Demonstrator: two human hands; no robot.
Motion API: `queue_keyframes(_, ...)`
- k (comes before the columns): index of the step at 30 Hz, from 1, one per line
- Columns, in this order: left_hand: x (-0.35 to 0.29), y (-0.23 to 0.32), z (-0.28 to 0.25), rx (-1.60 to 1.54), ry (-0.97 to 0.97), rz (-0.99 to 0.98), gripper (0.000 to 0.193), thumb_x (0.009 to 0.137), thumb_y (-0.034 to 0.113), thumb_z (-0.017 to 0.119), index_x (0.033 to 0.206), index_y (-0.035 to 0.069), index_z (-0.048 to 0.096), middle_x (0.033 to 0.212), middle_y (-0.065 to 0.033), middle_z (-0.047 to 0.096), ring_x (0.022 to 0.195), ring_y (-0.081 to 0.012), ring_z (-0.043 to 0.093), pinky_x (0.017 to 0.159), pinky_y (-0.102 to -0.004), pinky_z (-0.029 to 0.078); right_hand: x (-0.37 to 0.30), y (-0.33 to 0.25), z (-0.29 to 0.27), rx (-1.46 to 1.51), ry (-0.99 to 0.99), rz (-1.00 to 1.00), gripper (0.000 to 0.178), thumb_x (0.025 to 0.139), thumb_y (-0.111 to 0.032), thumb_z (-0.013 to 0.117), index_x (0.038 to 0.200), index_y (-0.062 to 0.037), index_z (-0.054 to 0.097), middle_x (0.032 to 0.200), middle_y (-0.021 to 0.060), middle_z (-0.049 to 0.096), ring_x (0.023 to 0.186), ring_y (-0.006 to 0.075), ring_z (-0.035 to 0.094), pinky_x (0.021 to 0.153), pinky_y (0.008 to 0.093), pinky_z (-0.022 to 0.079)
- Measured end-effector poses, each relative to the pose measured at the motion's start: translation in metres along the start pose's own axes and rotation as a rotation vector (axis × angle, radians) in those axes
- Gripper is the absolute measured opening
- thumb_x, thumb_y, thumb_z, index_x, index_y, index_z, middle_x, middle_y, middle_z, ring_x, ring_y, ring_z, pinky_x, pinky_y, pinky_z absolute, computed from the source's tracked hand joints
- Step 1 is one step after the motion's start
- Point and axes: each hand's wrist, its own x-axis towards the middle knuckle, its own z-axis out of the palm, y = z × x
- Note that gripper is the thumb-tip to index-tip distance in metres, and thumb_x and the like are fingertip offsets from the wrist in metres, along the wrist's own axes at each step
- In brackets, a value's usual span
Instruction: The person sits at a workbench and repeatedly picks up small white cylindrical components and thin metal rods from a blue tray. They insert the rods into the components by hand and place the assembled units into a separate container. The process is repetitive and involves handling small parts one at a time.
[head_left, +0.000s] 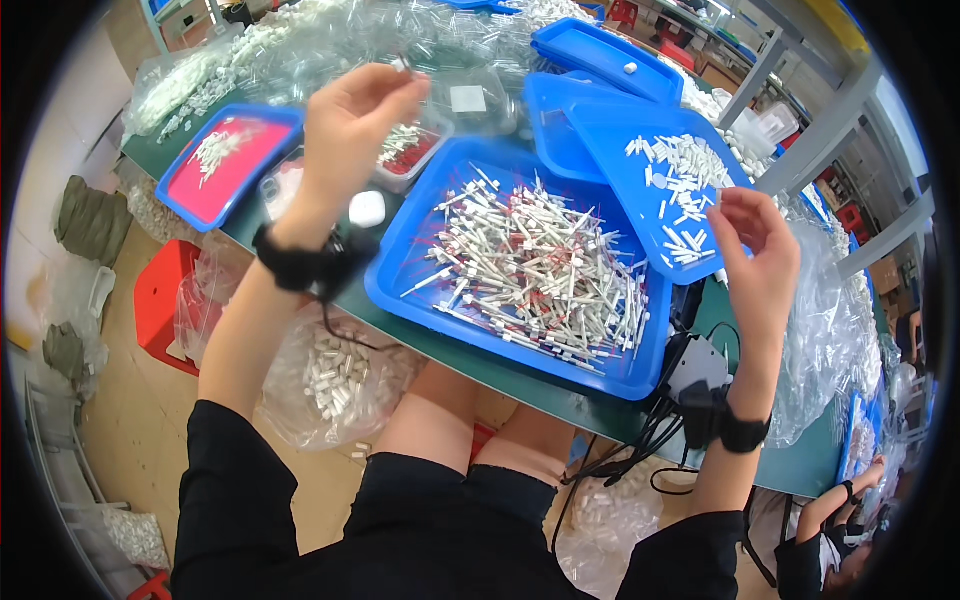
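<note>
My left hand is raised over the left part of the table, blurred by motion. Its fingertips are pinched, and what they hold is too small and smeared to name. Below its fingers sits a clear plastic box with white pieces on red. My right hand is at the right edge of a slanted blue tray that carries short white tubes. Thumb and forefinger close on a small white tube there. Between my hands lies a deep blue tray heaped with thin white sticks, some with red parts.
At the left stands a blue tray with a pink-red bottom. A white rounded case is near my left wrist. Black cables hang off the table's front edge. A red stool is at the left; another person's arm shows at lower right.
</note>
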Motion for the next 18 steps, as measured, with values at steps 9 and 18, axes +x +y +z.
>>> queue_keyframes(9, -0.078, 0.08, 0.069, -0.652, -0.284, -0.268, 0.015, 0.084, -0.006, 0.063, 0.095, 0.001, 0.056, 0.096, -0.0167, 0.065, 0.08, -0.0179, 0.064, 0.073, -0.03, 0.053, -0.055, -0.071, 0.023, 0.48, -0.252, -0.097, 0.016, 0.08, 0.001, 0.069, 0.095, -0.0008, 0.069, 0.08, 0.0065, 0.067, 0.072, 0.0123, 0.063, 0.065, 0.0235, 0.048)
queue_keyframes(18, -0.084, 0.078, 0.076, -0.618, -0.312, -0.256, 0.015, 0.082, -0.008, 0.064, 0.092, 0.0, 0.056, 0.095, -0.017, 0.066, 0.084, -0.0177, 0.066, 0.077, -0.0289, 0.055, -0.069, -0.065, 0.023, 0.701, -0.219, 0.098, 0.017, 0.083, 0.003, 0.065, 0.1, 0.0017, 0.069, 0.086, 0.0082, 0.066, 0.072, 0.0108, 0.059, 0.065, 0.0227, 0.047)
